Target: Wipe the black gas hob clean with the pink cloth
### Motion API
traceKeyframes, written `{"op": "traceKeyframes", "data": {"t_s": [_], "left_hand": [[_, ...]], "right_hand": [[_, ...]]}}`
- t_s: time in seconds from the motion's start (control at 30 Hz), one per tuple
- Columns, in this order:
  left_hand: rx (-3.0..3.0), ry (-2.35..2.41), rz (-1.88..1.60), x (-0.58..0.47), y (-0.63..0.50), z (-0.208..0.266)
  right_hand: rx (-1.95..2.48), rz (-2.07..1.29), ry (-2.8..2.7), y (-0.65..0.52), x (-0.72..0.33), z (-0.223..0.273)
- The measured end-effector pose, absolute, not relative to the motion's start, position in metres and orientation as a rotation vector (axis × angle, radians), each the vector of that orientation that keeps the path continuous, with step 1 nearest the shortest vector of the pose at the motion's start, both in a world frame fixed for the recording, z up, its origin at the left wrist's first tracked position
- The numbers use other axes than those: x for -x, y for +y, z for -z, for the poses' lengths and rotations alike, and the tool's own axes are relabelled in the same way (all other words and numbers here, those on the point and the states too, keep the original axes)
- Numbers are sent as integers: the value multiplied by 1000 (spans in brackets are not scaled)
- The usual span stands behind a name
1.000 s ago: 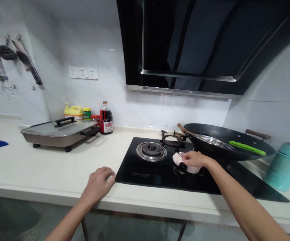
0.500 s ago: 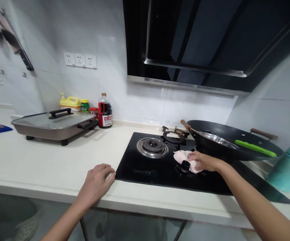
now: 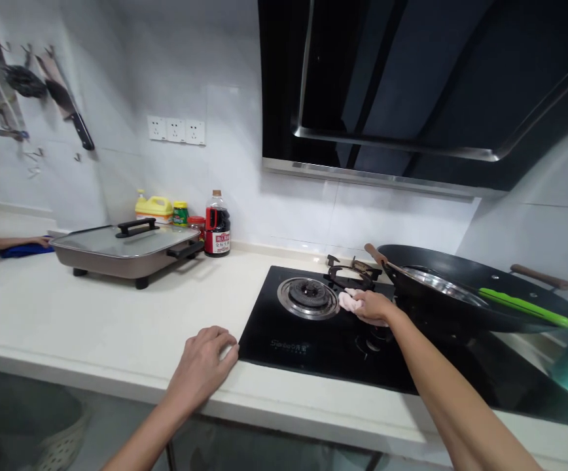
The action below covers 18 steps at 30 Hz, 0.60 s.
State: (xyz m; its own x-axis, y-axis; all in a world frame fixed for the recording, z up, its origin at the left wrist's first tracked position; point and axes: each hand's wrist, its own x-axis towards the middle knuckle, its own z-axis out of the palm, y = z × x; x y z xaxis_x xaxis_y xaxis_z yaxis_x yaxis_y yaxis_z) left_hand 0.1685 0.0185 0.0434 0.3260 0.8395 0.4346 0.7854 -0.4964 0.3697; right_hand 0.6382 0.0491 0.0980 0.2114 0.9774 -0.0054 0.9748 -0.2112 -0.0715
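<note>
A pale pink cloth (image 3: 351, 301) is bunched under my right hand (image 3: 374, 307), whose fingers close over it. The hand presses it on the black glass gas hob (image 3: 333, 347), just right of the left burner (image 3: 307, 294). A control knob (image 3: 376, 339) sits below that hand, partly hidden by it. My left hand (image 3: 206, 356) rests on the white countertop (image 3: 131, 320) by the hob's front left corner, fingers loosely curved and holding nothing.
A wok (image 3: 436, 261) with a metal bowl and green-handled tool covers the hob's right side. A pan support (image 3: 353, 271) lies tilted behind the burner. A lidded electric pan (image 3: 127, 258) stands left. Another person's hand (image 3: 41, 242) touches a blue cloth (image 3: 23, 250).
My right hand has moved the cloth up and left, away from the knob toward the left burner. My left hand stays put. The other person's hand and blue cloth shifted; the view turned slightly left.
</note>
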Motion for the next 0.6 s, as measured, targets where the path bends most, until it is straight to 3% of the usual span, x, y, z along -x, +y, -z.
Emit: {"op": "traceKeyframes", "data": {"t_s": [0.37,0.6], "left_hand": [[-2523,1552,-882,-168,21,-43],[-2549,1523,-904,-165,25,-42]], "right_hand": [[1865,39,-2301,-14,-508,-89],[1744,57,-2216,-61,-510,-70]]}}
